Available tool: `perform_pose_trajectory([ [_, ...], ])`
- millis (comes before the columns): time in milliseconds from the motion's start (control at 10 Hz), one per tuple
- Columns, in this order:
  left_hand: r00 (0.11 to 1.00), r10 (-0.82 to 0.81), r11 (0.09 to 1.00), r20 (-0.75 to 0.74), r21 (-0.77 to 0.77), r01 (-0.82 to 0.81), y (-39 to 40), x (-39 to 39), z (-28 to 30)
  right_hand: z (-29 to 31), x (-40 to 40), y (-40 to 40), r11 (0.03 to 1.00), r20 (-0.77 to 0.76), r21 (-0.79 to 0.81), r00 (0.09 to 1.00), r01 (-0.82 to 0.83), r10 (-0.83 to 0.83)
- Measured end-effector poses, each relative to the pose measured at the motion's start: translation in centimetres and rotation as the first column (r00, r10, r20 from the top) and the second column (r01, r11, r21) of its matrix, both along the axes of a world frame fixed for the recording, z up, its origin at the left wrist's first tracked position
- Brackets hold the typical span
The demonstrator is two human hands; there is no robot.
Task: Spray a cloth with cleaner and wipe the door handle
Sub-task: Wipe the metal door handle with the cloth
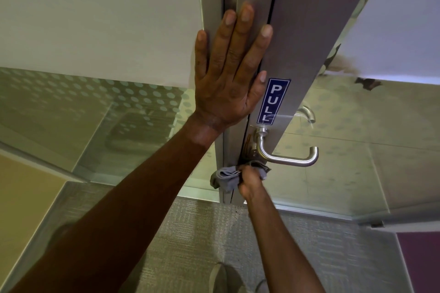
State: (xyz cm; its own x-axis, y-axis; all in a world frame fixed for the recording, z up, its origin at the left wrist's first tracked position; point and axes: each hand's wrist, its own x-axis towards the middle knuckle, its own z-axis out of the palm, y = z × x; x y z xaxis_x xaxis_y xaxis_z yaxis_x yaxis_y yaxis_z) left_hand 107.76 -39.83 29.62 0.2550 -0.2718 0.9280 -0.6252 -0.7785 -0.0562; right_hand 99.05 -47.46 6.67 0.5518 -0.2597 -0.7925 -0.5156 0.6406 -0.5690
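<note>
A brushed steel lever door handle (289, 158) sticks out from the grey metal door frame (307, 38), just under a blue "PULL" sticker (273, 101). My right hand (250, 179) is shut on a bunched grey cloth (226, 177) directly below the handle's base, by the door edge; whether the cloth touches the handle is unclear. My left hand (229, 71) lies flat with fingers spread against the frame and door edge above the handle. No spray bottle is in view.
Frosted glass panels with dot pattern flank the door, one on the left (95, 114) and one on the right (369, 150). A second handle (307, 113) shows through the glass on the far side. Grey carpet (202, 233) is underfoot, with my shoe (220, 277) near the bottom edge.
</note>
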Motion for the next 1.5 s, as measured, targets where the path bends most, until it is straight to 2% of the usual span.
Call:
perform_pose_trajectory([
  [100,1.000,-0.003,1.000,-0.012,0.007,0.003,0.1,-0.1,0.1,-0.5,-0.9,-1.6,0.996,-0.033,0.063,0.997,-0.069,0.071],
  [300,1.000,-0.016,1.000,-0.009,0.027,0.016,0.1,0.0,0.0,1.5,-1.2,-1.7,0.999,0.102,0.035,0.994,-0.033,0.029],
  [400,1.000,-0.025,0.999,0.007,0.029,0.025,0.0,0.1,-0.2,1.7,-1.1,-0.7,0.999,0.167,-0.043,0.986,0.026,-0.019],
  [500,1.000,-0.023,0.999,0.008,0.028,0.023,0.0,0.1,-0.3,1.0,-0.6,-0.1,0.993,0.157,-0.117,0.986,-0.031,0.050],
  [700,1.000,-0.030,0.999,0.007,0.029,0.030,0.0,0.1,-0.4,-1.5,0.2,-0.1,0.900,-0.105,-0.271,0.940,-0.342,0.325],
  [800,1.000,-0.026,0.999,0.013,0.033,0.026,0.0,0.1,-0.4,-1.9,-0.1,-0.3,0.881,-0.151,-0.271,0.921,-0.388,0.359],
  [900,1.000,-0.027,0.999,0.007,0.030,0.027,0.0,0.1,-0.3,-1.3,-0.4,-0.4,0.900,-0.149,-0.246,0.932,-0.360,0.331],
  [1100,1.000,-0.025,0.999,0.008,0.032,0.025,0.0,0.1,-0.3,0.4,-1.1,-1.3,0.964,-0.005,-0.153,0.976,-0.216,0.218],
  [1200,1.000,-0.026,0.999,0.006,0.032,0.026,-0.1,0.1,-0.4,0.6,-1.3,-1.1,0.974,0.012,-0.160,0.986,-0.161,0.165],
  [1400,0.999,-0.032,0.999,-0.005,0.035,0.032,0.0,0.0,-0.3,-1.5,-0.5,0.1,0.958,-0.047,-0.176,0.974,-0.227,0.222],
  [1500,0.999,-0.034,0.999,-0.009,0.038,0.034,0.0,0.1,-0.3,-0.1,-1.3,0.2,0.952,-0.065,-0.209,0.974,-0.224,0.215],
])
